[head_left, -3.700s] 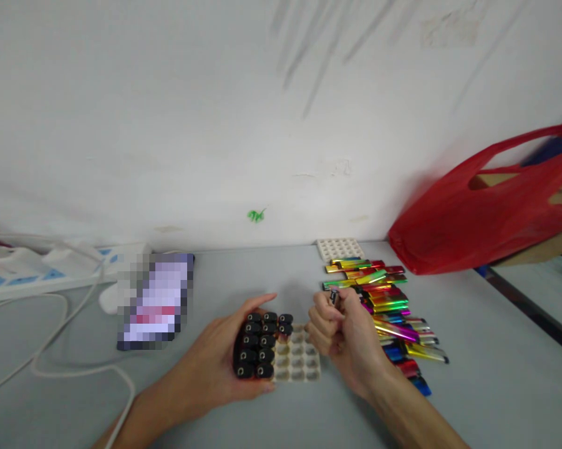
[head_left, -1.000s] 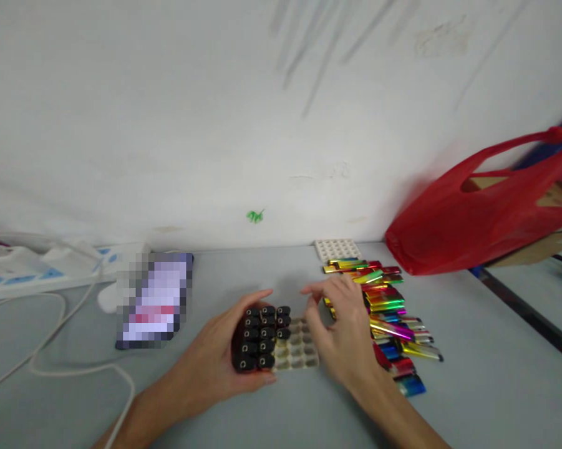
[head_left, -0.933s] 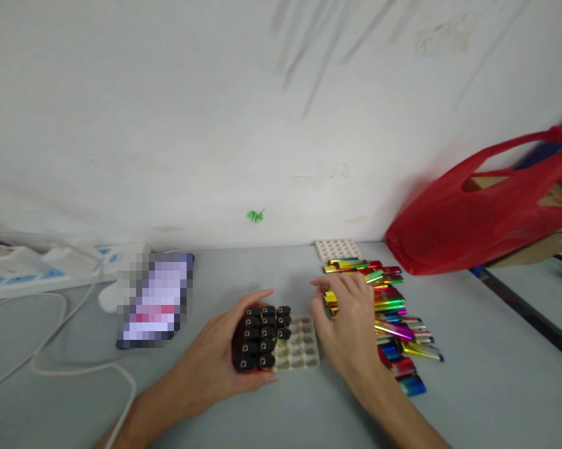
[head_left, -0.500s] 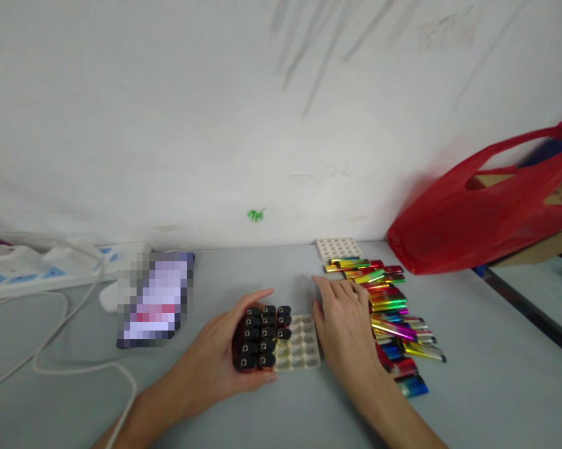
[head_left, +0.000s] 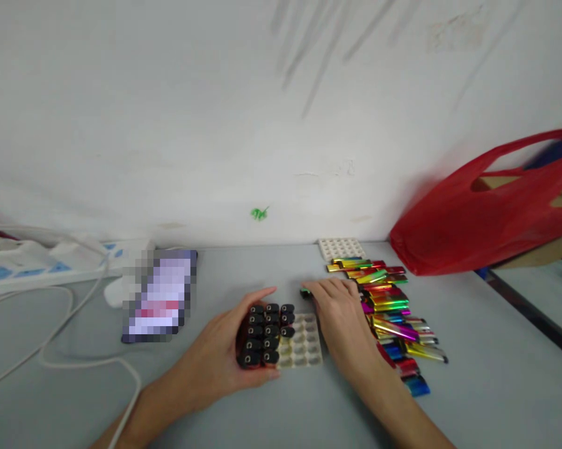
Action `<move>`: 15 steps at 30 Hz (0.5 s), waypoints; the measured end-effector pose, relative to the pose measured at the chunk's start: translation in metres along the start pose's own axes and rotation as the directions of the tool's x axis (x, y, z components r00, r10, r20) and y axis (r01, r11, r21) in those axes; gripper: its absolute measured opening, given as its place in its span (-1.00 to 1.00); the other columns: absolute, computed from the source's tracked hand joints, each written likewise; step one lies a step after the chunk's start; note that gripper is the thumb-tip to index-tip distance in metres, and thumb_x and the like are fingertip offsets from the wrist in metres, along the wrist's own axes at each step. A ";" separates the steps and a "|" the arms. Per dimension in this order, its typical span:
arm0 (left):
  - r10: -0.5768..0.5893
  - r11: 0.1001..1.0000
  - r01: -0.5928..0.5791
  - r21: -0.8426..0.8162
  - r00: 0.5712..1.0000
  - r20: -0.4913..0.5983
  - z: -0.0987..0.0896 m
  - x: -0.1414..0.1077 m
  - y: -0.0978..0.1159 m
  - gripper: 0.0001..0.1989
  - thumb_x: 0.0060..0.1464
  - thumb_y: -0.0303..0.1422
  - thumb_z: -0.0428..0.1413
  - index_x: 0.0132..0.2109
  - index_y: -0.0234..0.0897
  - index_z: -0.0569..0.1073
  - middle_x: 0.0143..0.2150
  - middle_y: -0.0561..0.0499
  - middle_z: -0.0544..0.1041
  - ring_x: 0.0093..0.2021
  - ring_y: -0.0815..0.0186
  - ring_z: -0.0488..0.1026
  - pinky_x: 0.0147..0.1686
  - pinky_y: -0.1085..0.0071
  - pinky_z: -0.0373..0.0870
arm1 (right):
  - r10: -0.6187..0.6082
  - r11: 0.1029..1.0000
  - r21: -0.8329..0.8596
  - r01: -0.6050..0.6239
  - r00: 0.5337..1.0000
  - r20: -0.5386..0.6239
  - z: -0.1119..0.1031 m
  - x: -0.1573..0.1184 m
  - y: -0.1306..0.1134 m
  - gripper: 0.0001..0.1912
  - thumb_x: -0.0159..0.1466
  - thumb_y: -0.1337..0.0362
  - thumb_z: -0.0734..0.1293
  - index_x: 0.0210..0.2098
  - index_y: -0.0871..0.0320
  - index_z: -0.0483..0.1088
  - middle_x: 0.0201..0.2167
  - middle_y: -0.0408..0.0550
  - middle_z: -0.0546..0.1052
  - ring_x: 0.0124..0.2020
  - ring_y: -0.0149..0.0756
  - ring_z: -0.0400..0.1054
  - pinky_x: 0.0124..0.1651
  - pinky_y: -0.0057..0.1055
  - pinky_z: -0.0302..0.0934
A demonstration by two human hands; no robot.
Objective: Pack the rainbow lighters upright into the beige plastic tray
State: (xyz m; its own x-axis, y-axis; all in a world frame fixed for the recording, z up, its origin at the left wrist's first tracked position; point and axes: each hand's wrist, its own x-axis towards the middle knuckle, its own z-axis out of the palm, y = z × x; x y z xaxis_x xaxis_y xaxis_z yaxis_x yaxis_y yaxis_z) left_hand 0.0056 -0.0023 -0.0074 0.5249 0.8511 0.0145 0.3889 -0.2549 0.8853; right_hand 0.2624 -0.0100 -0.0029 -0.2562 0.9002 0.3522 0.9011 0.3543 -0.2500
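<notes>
My left hand (head_left: 219, 349) is curved round the left end of a white compartment tray (head_left: 304, 343), thumb and fingers on opposite sides. Several black-topped lighters (head_left: 264, 337) stand upright in the tray's left part, while cells at its right show bare. Just right of the tray, my right hand (head_left: 339, 312) is closed round a lighter (head_left: 305, 292), whose dark end pokes out past the fingertips; the rest of it is hidden. Beside that hand lies a loose pile of shiny coloured lighters (head_left: 393, 327) in gold, red, green, purple and blue.
Behind the pile, a second white tray (head_left: 341, 248) rests by the wall. A red bag (head_left: 486, 218) is at the right, near a dark table edge (head_left: 533, 312). At the left are a blurred-out phone (head_left: 161, 299), a power strip (head_left: 75, 265) and a white cable (head_left: 88, 365).
My right hand has drawn slightly left from the pile, and a lighter's dark end now shows at its fingertips. My left hand keeps its hold on the tray.
</notes>
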 end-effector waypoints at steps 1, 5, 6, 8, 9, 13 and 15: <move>0.000 1.000 0.000 -0.002 1.000 -0.004 0.000 0.000 0.000 0.09 -0.07 -0.39 0.56 0.50 0.12 0.23 0.23 0.00 0.66 0.13 0.00 0.70 0.12 0.16 0.66 | -0.020 1.000 -0.009 0.020 1.000 0.003 0.000 0.000 0.000 -0.57 0.48 0.61 0.30 0.18 0.11 0.57 -0.02 0.07 0.68 0.03 0.03 0.49 0.20 -0.01 0.11; 0.007 1.000 -0.007 0.015 1.000 -0.016 0.000 -0.001 0.000 0.08 -0.09 -0.39 0.56 0.49 0.11 0.24 0.20 0.03 0.66 0.11 0.02 0.70 0.12 0.18 0.65 | -0.083 0.997 0.000 0.083 0.996 -0.016 0.002 -0.001 0.001 -0.58 0.47 0.63 0.29 0.17 0.14 0.56 0.00 0.10 0.64 0.04 0.01 0.47 0.23 0.01 0.10; 0.010 1.000 -0.009 0.024 1.000 -0.018 0.000 -0.001 0.000 0.08 -0.10 -0.39 0.56 0.49 0.11 0.24 0.19 0.03 0.67 0.11 0.02 0.70 0.12 0.18 0.64 | -0.083 0.996 0.016 0.084 0.996 -0.039 0.003 -0.001 0.001 -0.58 0.47 0.62 0.29 0.18 0.15 0.56 0.02 0.12 0.63 0.05 0.01 0.46 0.22 0.00 0.12; 0.014 0.999 -0.013 0.032 1.000 -0.019 0.000 -0.001 0.000 0.09 -0.10 -0.38 0.57 0.49 0.11 0.24 0.19 0.03 0.67 0.11 0.02 0.70 0.12 0.18 0.64 | -0.052 0.995 0.084 0.062 0.993 -0.110 0.003 -0.002 -0.001 -0.57 0.50 0.58 0.27 0.22 0.12 0.55 0.07 0.13 0.60 0.07 0.00 0.43 0.19 -0.04 0.16; 0.015 0.999 -0.015 0.028 1.000 -0.018 0.000 -0.001 0.000 0.09 -0.09 -0.38 0.56 0.49 0.11 0.23 0.20 0.03 0.67 0.11 0.02 0.70 0.11 0.19 0.64 | -0.024 0.988 0.145 0.045 0.989 -0.147 0.002 -0.002 -0.002 -0.58 0.53 0.54 0.25 0.24 0.09 0.54 0.08 0.13 0.58 0.08 0.00 0.41 0.17 -0.06 0.18; 0.006 1.000 -0.006 -0.002 1.000 -0.013 0.000 0.000 0.001 0.07 -0.07 -0.36 0.56 0.50 0.09 0.24 0.21 0.01 0.66 0.12 0.03 0.70 0.12 0.19 0.64 | 0.124 0.859 0.511 -0.028 0.980 -0.154 -0.007 -0.001 -0.010 -0.68 0.62 0.32 0.24 0.28 0.02 0.47 0.04 0.05 0.54 0.01 -0.11 0.44 0.08 -0.19 0.27; 0.003 1.000 -0.003 0.002 1.000 -0.016 0.000 0.000 0.002 0.08 -0.08 -0.35 0.56 0.50 0.09 0.24 0.20 0.01 0.66 0.12 0.02 0.70 0.13 0.18 0.63 | 0.220 0.717 0.688 -0.108 0.972 -0.076 -0.011 0.000 -0.014 -0.71 0.64 0.20 0.24 0.28 -0.02 0.44 -0.09 -0.05 0.55 -0.15 -0.20 0.44 -0.05 -0.27 0.27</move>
State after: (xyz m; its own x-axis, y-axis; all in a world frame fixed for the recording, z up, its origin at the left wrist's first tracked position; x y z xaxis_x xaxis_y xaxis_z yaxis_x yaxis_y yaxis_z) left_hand 0.0064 -0.0028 -0.0056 0.5140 0.8574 0.0248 0.3888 -0.2586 0.8843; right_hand 0.2536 -0.0184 0.0105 -0.0239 0.9340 0.3564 0.4333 0.3310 -0.8383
